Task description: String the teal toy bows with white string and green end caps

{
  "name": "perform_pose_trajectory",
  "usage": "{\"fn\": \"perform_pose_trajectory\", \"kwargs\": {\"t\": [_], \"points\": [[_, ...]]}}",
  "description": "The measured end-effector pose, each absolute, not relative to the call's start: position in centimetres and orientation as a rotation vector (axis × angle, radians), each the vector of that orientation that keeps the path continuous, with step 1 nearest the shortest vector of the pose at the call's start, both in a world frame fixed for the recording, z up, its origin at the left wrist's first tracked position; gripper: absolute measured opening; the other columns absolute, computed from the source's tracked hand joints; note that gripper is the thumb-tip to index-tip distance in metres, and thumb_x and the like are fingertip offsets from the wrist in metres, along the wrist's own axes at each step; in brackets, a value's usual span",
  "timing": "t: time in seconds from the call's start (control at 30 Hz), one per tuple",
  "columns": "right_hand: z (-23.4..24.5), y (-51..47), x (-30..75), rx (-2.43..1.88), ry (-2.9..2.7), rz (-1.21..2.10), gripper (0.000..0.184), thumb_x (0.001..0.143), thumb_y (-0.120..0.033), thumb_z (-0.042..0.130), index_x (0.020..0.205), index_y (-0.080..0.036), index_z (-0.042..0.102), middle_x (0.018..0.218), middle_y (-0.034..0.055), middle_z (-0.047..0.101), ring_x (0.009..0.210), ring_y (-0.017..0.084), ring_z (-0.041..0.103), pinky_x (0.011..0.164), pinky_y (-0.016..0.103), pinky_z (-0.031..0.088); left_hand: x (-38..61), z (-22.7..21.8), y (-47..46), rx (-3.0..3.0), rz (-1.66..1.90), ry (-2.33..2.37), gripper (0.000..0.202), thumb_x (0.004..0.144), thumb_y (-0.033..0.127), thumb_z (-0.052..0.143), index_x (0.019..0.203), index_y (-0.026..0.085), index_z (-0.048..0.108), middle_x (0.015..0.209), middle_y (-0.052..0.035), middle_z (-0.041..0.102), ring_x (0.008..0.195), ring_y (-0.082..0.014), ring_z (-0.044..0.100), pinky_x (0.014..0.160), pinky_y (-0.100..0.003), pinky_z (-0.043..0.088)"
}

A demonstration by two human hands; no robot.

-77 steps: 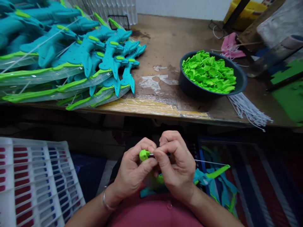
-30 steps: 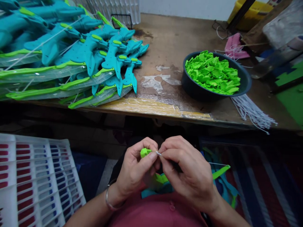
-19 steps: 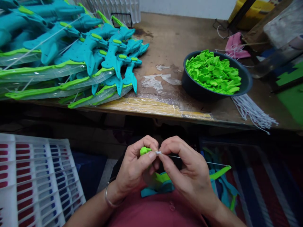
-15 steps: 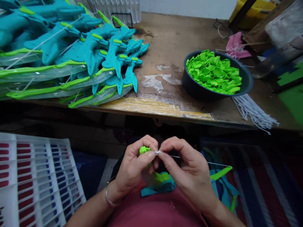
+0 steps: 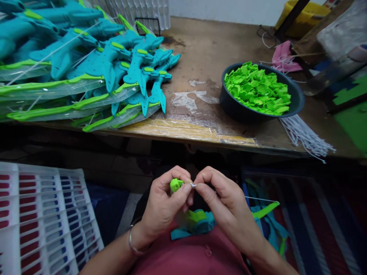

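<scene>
My left hand (image 5: 169, 202) is closed around the green tip (image 5: 176, 185) of a toy bow, whose teal and green body (image 5: 202, 223) lies against the lap, partly hidden by the hands. A short bit of white string (image 5: 193, 185) shows between the two hands. With thumb and forefinger my right hand (image 5: 222, 202) pinches that string. Beyond the right wrist, a white line (image 5: 260, 198) runs to the bow's other green end (image 5: 268, 210). How the string is looped at the fingertips is too small to make out.
Teal and green toy bows (image 5: 114, 65) are heaped on the worn wooden table (image 5: 197, 49). A dark bowl (image 5: 298, 95) holds small green parts; a bundle of white strings (image 5: 305, 135) hangs beside it. A white plastic crate (image 5: 60, 214) stands at lower left.
My hands have shifted slightly, and the fingertips are a little farther apart, with the string between them. The green tip stays in my left hand.
</scene>
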State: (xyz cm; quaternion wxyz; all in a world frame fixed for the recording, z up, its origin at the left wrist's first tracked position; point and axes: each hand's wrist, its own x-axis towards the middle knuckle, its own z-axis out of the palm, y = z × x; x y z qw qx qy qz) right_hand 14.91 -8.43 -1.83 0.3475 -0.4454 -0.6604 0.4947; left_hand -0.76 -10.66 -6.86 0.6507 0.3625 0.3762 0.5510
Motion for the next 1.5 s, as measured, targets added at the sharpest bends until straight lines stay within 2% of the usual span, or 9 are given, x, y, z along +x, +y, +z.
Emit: {"fn": "perform_pose_trajectory", "kwargs": {"t": [0.17,0.33,0.43,0.53,0.63,0.73,1.07,1.4,1.5], "points": [[-1.3,-7.8,15.1,-1.142,-1.7,1.317,0.023,0.101,-0.019,0.055,0.079,-0.019,0.062,0.076,-0.003,0.063,0.069,0.008,0.058,0.064,0.02,0.046,-0.6,-6.5,-10.8,0.842,1.277,0.904,0.007,0.095,0.021,0.068,0.088,0.02,0.066,0.086,0.0025,0.054,0.057,-0.0038,0.056,0.047,-0.013,0.046],[-2.0,-7.9,14.8,-1.125,-1.649,1.252,0.016,0.098,-0.018,0.06,0.083,-0.019,0.064,0.075,-0.0039,0.063,0.068,0.008,0.059,0.063,0.019,0.048,-1.0,-6.6,-10.6,0.863,1.24,0.892,0.009,0.096,0.023,0.067,0.088,0.019,0.066,0.083,0.0026,0.056,0.055,-0.0036,0.055,0.047,-0.014,0.045],[-2.7,-8.2,14.5,-1.123,-1.656,1.061,0.012,0.097,-0.017,0.063,0.085,-0.02,0.062,0.078,-0.0032,0.062,0.07,0.009,0.059,0.063,0.021,0.048,-1.1,-6.8,-10.3,0.829,1.195,0.826,0.01,0.097,0.024,0.065,0.089,0.018,0.065,0.078,0.0022,0.057,0.054,-0.0045,0.052,0.048,-0.015,0.043],[-3.2,-8.4,14.3,-1.064,-1.785,0.749,0.014,0.096,-0.01,0.062,0.085,-0.019,0.062,0.082,0.0001,0.062,0.078,0.012,0.059,0.071,0.026,0.05,-1.1,-6.9,-10.2,0.766,1.177,0.776,0.012,0.097,0.026,0.064,0.088,0.018,0.064,0.072,0.0019,0.056,0.054,-0.0058,0.049,0.048,-0.015,0.04],[-3.4,-8.5,14.0,-1.004,-1.912,0.486,0.015,0.094,-0.005,0.06,0.093,-0.019,0.065,0.087,0.0043,0.064,0.085,0.016,0.06,0.076,0.031,0.053,-1.0,-6.7,-10.1,0.708,1.196,0.757,0.015,0.096,0.029,0.066,0.087,0.017,0.064,0.068,0.0016,0.055,0.054,-0.0069,0.048,0.047,-0.016,0.038],[-3.5,-8.5,13.8,-0.979,-1.958,0.377,0.019,0.093,-0.002,0.059,0.101,-0.018,0.066,0.09,0.0065,0.067,0.087,0.019,0.061,0.078,0.035,0.056,-0.9,-6.6,-10.1,0.682,1.2,0.767,0.017,0.095,0.031,0.067,0.086,0.017,0.064,0.066,0.0017,0.055,0.053,-0.0072,0.047,0.047,-0.016,0.037],[-4.0,-8.4,13.8,-1.015,-1.937,0.293,0.016,0.092,-0.004,0.059,0.096,-0.019,0.063,0.084,0.0047,0.065,0.081,0.017,0.06,0.072,0.033,0.055,-0.5,-6.7,-9.9,0.7,1.264,0.75,0.011,0.094,0.025,0.068,0.086,0.018,0.065,0.078,0.0011,0.056,0.055,-0.0058,0.05,0.047,-0.016,0.039],[-3.4,-9.0,14.2,-1.082,-1.832,0.392,0.017,0.091,-0.004,0.059,0.091,-0.02,0.06,0.082,0.0022,0.062,0.079,0.016,0.059,0.071,0.032,0.053,-0.7,-6.7,-9.9,0.729,1.22,0.768,0.018,0.097,0.028,0.065,0.083,0.016,0.062,0.071,0.0011,0.054,0.053,-0.0059,0.047,0.048,-0.017,0.036],[-3.0,-9.0,14.2,-1.044,-1.871,0.475,0.015,0.093,-0.007,0.061,0.099,-0.02,0.063,0.089,0.004,0.065,0.085,0.017,0.062,0.075,0.033,0.055,-0.7,-6.6,-9.9,0.724,1.219,0.799,0.019,0.095,0.029,0.067,0.082,0.016,0.062,0.075,0.0006,0.055,0.053,-0.0055,0.047,0.048,-0.017,0.037]]}}
